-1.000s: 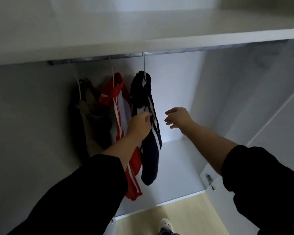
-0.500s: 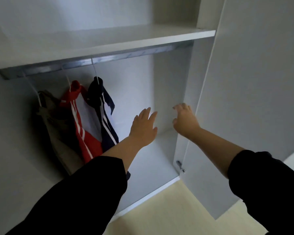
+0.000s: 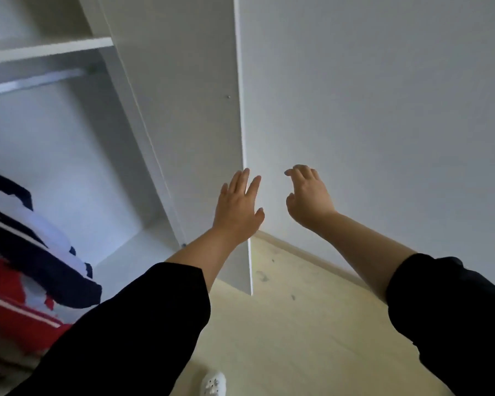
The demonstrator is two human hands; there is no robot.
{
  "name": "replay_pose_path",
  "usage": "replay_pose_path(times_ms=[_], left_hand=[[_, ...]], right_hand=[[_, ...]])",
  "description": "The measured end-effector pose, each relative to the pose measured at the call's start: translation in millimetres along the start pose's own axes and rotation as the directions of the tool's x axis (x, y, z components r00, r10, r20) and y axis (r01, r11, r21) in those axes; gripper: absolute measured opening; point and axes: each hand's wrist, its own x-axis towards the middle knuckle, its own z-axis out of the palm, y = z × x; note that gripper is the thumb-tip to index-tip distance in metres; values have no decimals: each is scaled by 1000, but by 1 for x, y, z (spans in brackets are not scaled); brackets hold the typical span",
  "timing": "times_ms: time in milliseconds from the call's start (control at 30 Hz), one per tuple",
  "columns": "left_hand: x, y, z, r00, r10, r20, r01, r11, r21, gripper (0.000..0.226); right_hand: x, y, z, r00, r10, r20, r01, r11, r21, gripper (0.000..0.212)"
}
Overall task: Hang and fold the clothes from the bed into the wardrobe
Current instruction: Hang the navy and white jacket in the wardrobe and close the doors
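The white wardrobe (image 3: 69,155) stands open at the left, with a metal rail (image 3: 32,82) under its shelf. A navy garment with white stripes (image 3: 40,252) and a red one with white stripes (image 3: 15,307) hang at the left edge, blurred. The wardrobe's open door (image 3: 189,132) stands edge-on in the middle. My left hand (image 3: 237,210) is raised with straight fingers at the door's free edge. My right hand (image 3: 307,200) hovers to the right of the door with relaxed fingers, in front of the white wall (image 3: 383,110). Both hands hold nothing.
A pale wooden floor (image 3: 297,324) runs below, meeting the wall at a skirting board (image 3: 312,257). A white shoe (image 3: 213,384) shows at the bottom edge. My black sleeves fill the lower corners.
My view has swung right, away from the hanging clothes. My left hand let go of the navy garment and moved right to the door's edge. My right hand moved right with it.
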Motion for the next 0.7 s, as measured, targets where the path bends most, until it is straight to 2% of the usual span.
replay_pose_path(times_ms=[167, 400, 567, 700], left_hand=[[32, 122, 31, 983, 180, 25, -180, 984, -9, 70], [107, 275, 90, 933, 359, 29, -357, 933, -44, 71], [177, 389, 138, 890, 454, 40, -449, 889, -87, 70], [216, 479, 163, 857, 511, 66, -503, 858, -102, 70]], right_hand=[[-45, 112, -47, 987, 155, -49, -159, 984, -75, 52], [-75, 275, -96, 946, 301, -122, -320, 926, -198, 55], [-83, 400, -139, 925, 375, -55, -371, 867, -333, 61], [-103, 490, -183, 887, 457, -73, -448, 808, -382, 64]])
